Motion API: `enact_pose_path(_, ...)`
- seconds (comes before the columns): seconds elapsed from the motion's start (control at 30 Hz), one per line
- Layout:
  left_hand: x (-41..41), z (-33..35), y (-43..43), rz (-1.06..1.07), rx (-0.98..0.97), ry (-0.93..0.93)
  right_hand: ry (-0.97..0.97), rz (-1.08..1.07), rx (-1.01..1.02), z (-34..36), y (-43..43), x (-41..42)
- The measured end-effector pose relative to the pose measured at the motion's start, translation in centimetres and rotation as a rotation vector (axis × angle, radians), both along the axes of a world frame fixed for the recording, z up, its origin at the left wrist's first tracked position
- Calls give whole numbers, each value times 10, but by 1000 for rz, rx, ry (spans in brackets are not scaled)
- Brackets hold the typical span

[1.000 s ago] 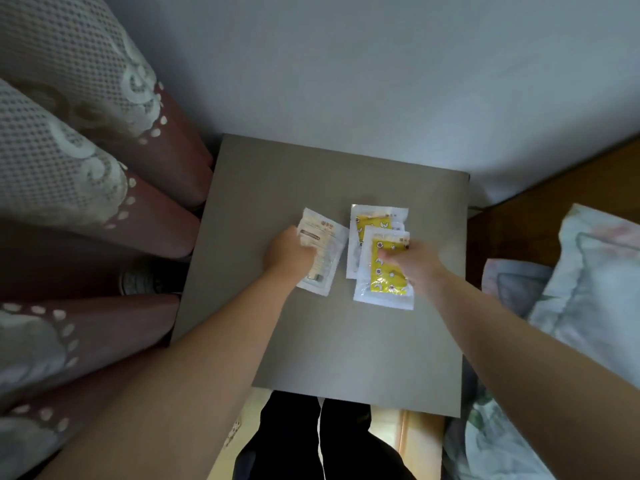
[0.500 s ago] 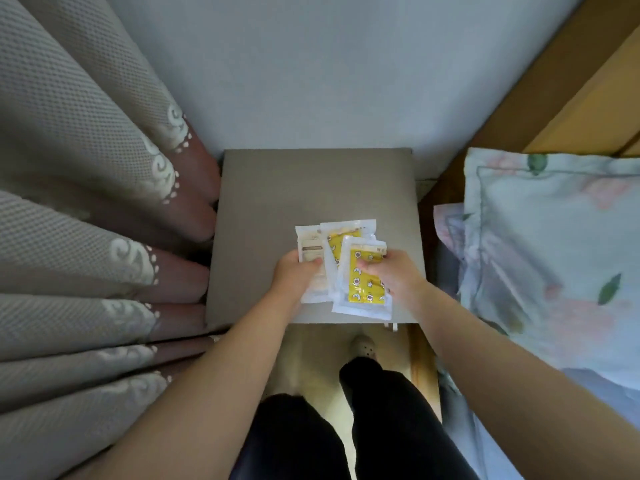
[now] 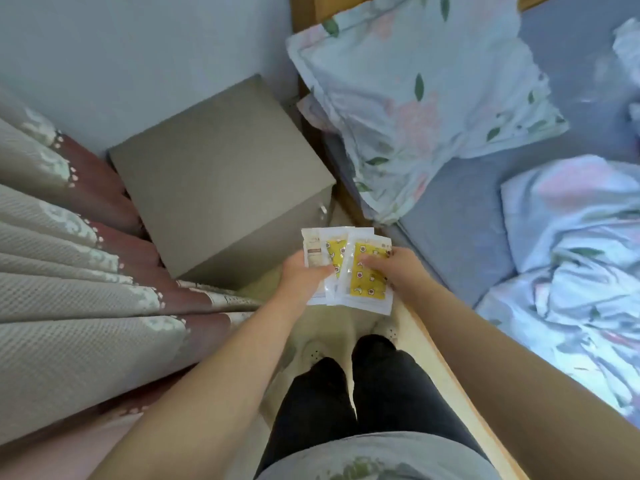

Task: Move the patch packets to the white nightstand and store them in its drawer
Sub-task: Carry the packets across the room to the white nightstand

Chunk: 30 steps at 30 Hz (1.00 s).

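Head view looks straight down, and I see both hands held out above the floor in front of black trousers [image 3: 381, 393]. Three patch packets [image 3: 334, 252] are fanned between them, off any surface: a beige packet [image 3: 312, 254] at the left, with two yellow ones overlapping it toward the right. The left hand [image 3: 301, 277] pinches the fan's left side, thumb across the front, fingers behind. The right hand [image 3: 398, 268] pinches the front yellow packet [image 3: 369, 285], thumb on its face, fingertips showing past its right edge. Beyond and to the left, a grey bedside cabinet [image 3: 221, 174] stands against the wall [image 3: 138, 46], between a patterned curtain [image 3: 69, 289] and a wooden bed frame [image 3: 436, 344]. On the bed at right lie a floral pillow [image 3: 415, 98] and a rumpled quilt [image 3: 581, 271].
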<state>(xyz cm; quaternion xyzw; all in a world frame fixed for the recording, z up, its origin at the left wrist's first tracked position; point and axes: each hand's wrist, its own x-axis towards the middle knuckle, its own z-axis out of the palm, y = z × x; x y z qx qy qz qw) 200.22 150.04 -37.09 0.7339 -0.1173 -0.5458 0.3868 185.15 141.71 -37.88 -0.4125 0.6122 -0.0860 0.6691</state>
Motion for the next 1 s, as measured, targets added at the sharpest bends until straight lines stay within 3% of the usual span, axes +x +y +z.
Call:
enact_pose_path(0.33, -211, -7, 49, -554, 53, 43, -108, -585, 106, -17, 141, -236)
enact_pose_path(0.63, -489, 3, 178, -1149, 94, -12, -88, -1084, 35, -8, 348, -478)
enact_pose_path(0.83, -668, 1, 275, -1405, 130, -20, -414, -1496, 33, 8, 495, -624)
enact_pose_path(1.0, -794, 0, 345, -1646, 156, 42, -445, -1743, -60, 13, 589, -701)
